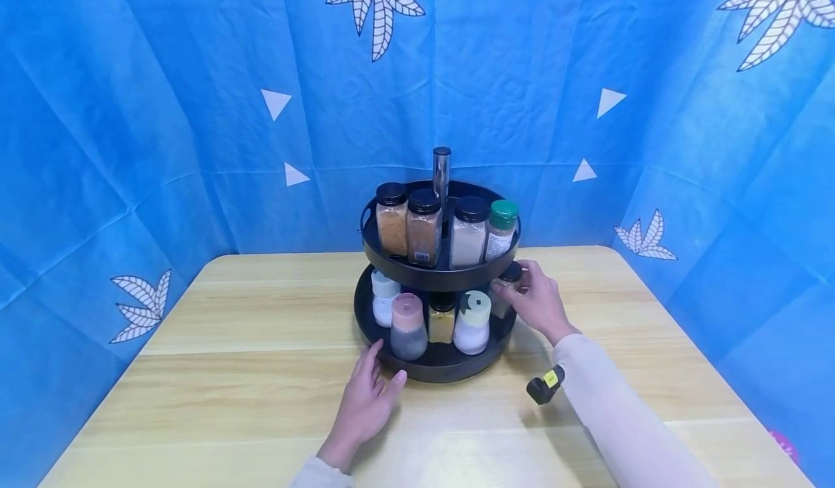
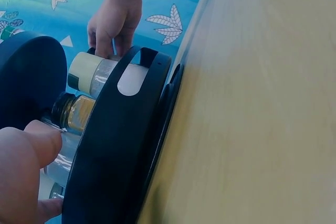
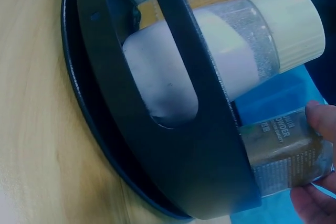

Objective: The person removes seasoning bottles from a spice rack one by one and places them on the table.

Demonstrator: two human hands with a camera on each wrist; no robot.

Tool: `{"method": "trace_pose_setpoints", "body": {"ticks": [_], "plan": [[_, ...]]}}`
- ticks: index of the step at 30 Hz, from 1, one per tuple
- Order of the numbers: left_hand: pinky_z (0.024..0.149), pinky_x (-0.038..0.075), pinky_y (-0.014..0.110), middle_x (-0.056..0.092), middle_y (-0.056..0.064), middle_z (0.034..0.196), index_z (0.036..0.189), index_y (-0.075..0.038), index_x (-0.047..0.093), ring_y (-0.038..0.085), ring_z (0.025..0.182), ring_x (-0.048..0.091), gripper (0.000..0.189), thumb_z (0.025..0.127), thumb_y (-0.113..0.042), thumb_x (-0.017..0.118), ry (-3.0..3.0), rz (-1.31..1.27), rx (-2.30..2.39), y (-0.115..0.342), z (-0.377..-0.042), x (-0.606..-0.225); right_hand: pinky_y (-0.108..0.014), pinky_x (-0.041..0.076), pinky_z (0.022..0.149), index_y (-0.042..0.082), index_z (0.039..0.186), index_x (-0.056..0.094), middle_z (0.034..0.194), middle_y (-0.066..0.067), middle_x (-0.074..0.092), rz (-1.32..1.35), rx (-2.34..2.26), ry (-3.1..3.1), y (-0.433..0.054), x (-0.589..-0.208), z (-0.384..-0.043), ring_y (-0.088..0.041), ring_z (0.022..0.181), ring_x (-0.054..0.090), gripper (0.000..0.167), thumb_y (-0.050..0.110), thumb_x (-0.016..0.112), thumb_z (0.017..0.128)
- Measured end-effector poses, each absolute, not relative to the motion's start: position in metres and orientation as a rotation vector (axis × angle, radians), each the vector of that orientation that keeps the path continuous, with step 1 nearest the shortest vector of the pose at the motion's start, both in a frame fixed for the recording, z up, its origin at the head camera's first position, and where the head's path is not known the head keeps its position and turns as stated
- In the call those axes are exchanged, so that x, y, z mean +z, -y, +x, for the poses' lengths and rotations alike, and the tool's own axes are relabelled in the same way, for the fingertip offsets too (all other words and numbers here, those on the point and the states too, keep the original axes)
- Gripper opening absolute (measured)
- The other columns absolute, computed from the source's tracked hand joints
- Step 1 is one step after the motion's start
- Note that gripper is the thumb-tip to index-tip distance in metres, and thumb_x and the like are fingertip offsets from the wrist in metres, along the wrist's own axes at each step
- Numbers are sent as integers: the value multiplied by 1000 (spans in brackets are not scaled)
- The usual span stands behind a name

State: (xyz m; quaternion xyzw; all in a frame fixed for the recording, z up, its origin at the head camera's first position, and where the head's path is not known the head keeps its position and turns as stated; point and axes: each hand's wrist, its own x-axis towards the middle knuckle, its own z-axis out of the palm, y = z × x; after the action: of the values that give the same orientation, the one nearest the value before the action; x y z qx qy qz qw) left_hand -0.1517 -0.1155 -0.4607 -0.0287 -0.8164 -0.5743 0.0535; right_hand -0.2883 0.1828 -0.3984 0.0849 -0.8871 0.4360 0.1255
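Note:
A black two-tier turntable rack (image 1: 440, 374) stands on the table. At the right of its lower tier, my right hand (image 1: 538, 303) pinches a dark-lidded spice jar (image 3: 281, 148) between thumb and fingers. The jar holds brown powder, and its base is hidden behind the tray wall. My left hand (image 1: 368, 401), fingers relaxed and apart, is at the front left of the lower tier, holding nothing. Nearest to it is a pink-capped shaker (image 1: 408, 328). On the same tier stand a small yellow-filled jar (image 1: 441, 325), a pale-green-capped shaker (image 1: 472, 325) and a white shaker (image 1: 383, 299).
On the upper tier are several black-lidded jars (image 1: 424, 230) and a green-capped bottle (image 1: 501, 230). A metal post (image 1: 441, 169) rises from the rack. The wooden table (image 1: 261, 372) lies around it, with a blue patterned cloth (image 1: 509, 75) behind and at both sides.

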Motion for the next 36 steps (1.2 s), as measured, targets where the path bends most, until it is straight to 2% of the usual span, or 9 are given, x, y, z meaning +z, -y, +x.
{"method": "trace_pose_setpoints", "body": {"ticks": [22,36], "plan": [[103,38,51,19,31,153,150,0,27,49,131,37,73,94,-29,64,2490,-120,-1721,117,-149,-463,-48,55,82,2,127,49,106,-22,68,244,1284,2552,-183,-387,-286,-35,99,66,53,24,74,86],[104,38,50,20,27,154,151,-3,27,47,132,37,73,94,-29,65,2509,-95,-1717,116,-153,-465,-50,54,84,4,128,50,109,-21,68,294,1262,2517,-183,-376,-282,-35,99,66,52,20,74,86]]}}
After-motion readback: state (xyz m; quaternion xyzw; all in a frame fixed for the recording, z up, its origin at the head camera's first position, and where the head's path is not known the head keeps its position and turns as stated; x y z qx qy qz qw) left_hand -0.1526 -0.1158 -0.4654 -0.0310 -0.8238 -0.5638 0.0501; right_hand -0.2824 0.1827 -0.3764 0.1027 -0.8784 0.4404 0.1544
